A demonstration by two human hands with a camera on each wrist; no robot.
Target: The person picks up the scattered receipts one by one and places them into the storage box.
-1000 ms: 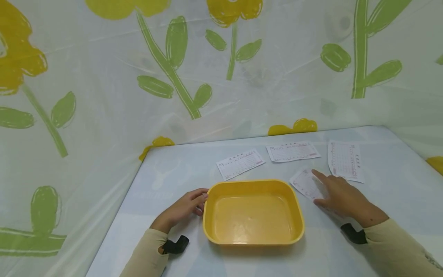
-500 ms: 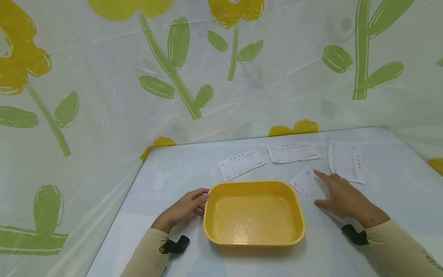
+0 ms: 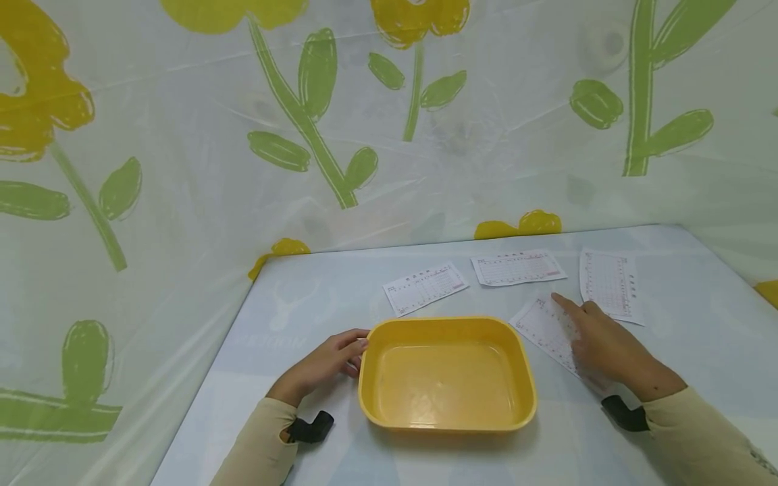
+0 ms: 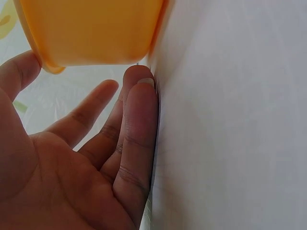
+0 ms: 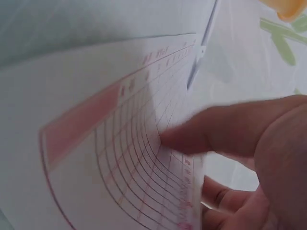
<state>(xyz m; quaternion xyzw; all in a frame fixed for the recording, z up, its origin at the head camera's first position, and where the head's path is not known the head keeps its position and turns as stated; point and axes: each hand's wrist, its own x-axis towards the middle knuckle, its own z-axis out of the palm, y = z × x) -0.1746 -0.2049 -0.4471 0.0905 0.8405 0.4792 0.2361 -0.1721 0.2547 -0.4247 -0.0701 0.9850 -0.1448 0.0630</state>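
A yellow plastic tray stands on the table in front of me. My left hand is at its left side; in the left wrist view one fingertip meets the tray's rim, and the other fingers extend loosely below it. To the tray's right, my right hand pinches a white printed receipt slip. In the right wrist view the thumb presses on the face of the slip, which bends along its ruled grid, while other fingers show behind its edge.
Further back lie three more receipt slips: one left, one in the middle and one right. A flower-printed sheet hangs behind the table. Black bands circle both wrists.
My right thumb has drawn in, and the slip's near edge has come up toward the palm. The left hand and tray stay put; the view shifts slightly.
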